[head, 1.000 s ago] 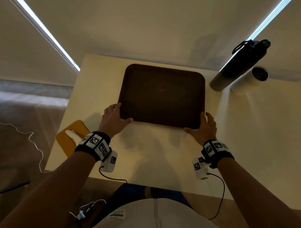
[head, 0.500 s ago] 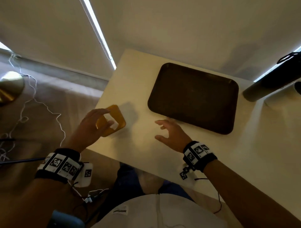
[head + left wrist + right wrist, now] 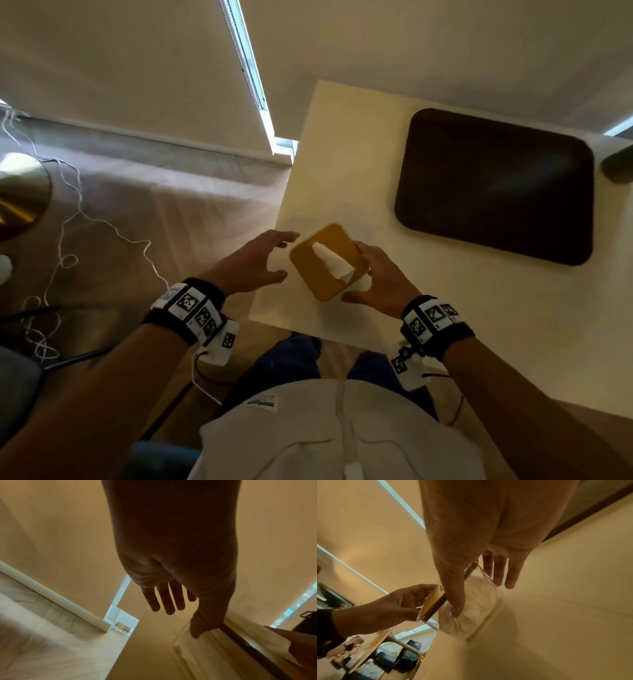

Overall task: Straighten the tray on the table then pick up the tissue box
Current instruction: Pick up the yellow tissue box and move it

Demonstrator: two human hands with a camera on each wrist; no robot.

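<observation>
The tissue box [image 3: 320, 274], clear with an orange lid and a white tissue sticking out, stands at the near left corner of the cream table [image 3: 342, 154]. My right hand [image 3: 352, 272] holds it from the right, thumb on the near wall and fingers along the far side; the right wrist view shows the thumb lying on the clear wall of the tissue box [image 3: 476, 605]. My left hand [image 3: 287, 255] is spread open at the box's left side, its thumb by the corner in the left wrist view. The dark brown tray [image 3: 493, 185] lies square at the back right, untouched.
A dark bottle [image 3: 620, 164] lies just right of the tray at the picture's edge. The table's left edge runs right beside the box. On the floor to the left are a white cable [image 3: 68, 222] and a brass lamp base [image 3: 17, 192].
Both hands left the tray and moved to the tissue box at the near left corner. The right hand crossed over and took hold of it; my head turned left.
</observation>
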